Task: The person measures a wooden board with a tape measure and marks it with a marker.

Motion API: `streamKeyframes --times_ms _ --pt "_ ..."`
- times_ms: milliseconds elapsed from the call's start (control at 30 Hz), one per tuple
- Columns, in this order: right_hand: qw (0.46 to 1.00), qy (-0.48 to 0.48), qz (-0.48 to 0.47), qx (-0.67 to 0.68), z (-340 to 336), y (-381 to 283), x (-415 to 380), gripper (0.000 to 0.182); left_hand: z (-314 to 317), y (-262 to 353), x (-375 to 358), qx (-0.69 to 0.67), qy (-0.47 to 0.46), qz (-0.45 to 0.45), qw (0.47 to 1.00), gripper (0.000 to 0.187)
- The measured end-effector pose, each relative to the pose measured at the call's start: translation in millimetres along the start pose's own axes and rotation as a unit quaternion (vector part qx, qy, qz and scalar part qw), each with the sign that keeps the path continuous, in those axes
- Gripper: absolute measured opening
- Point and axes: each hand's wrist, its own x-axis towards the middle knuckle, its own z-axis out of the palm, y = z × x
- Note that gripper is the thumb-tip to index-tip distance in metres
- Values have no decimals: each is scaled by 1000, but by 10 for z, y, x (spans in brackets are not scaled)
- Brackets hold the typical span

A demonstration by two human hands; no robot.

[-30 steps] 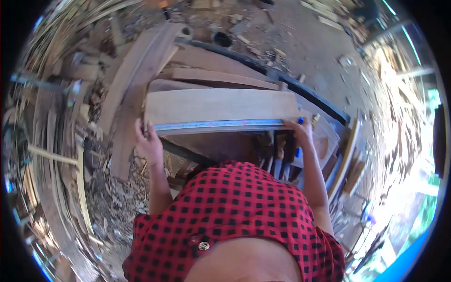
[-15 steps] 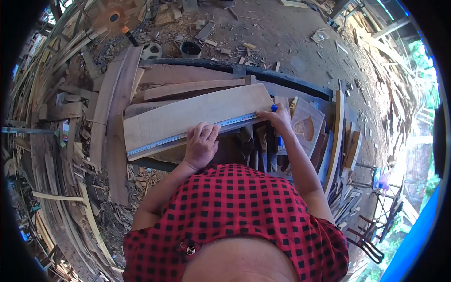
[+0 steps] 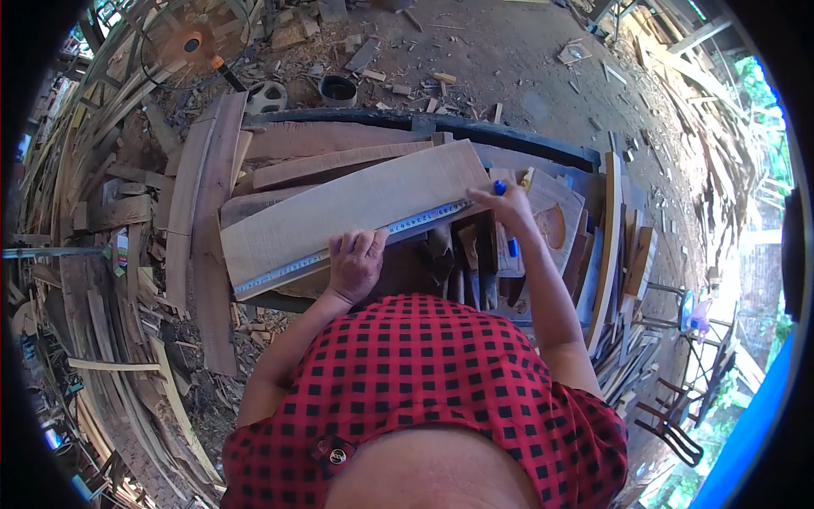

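A pale wooden board (image 3: 356, 199) with a curved far edge lies tilted across the bench in front of me. Along its near edge runs a white measuring strip (image 3: 415, 221) marked with numbers. My left hand (image 3: 354, 261) is closed over that near edge, fingers curled across the strip and thumb out of sight below. At the board's right end, my right hand (image 3: 509, 209) has its fingertips by the strip's end. A blue pen-like marker (image 3: 499, 186) is held in it, its middle hidden by the hand and its other end showing below.
Long planks (image 3: 212, 178) lie crosswise at the bench's left. On the right are a piece with an oval hollow (image 3: 551, 227) and upright wood strips (image 3: 607, 254). Beyond the bench stand a fan (image 3: 193, 42) and a bucket (image 3: 338, 91); scraps litter the ground.
My left hand has shifted slightly left and its fingers are more curled over the edge. My right hand has turned a little, showing more of the blue marker. The view has shifted slightly.
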Motion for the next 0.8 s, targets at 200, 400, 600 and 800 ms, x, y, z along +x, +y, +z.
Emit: streamKeyframes --times_ms 200,400,600,800 --pt "966 -25 -56 251 -400 -19 209 46 23 25 -17 -8 10 -15 1000 39" --pt "927 -100 -111 344 -420 -227 219 64 -87 15 128 20 -3 16 1000 42" --pt "868 -150 -30 471 -285 -95 334 37 24 -59 56 76 -57 53 994 37" --pt "884 -115 -92 443 -34 262 611 20 -50 -84 76 76 -90 72 990 40"
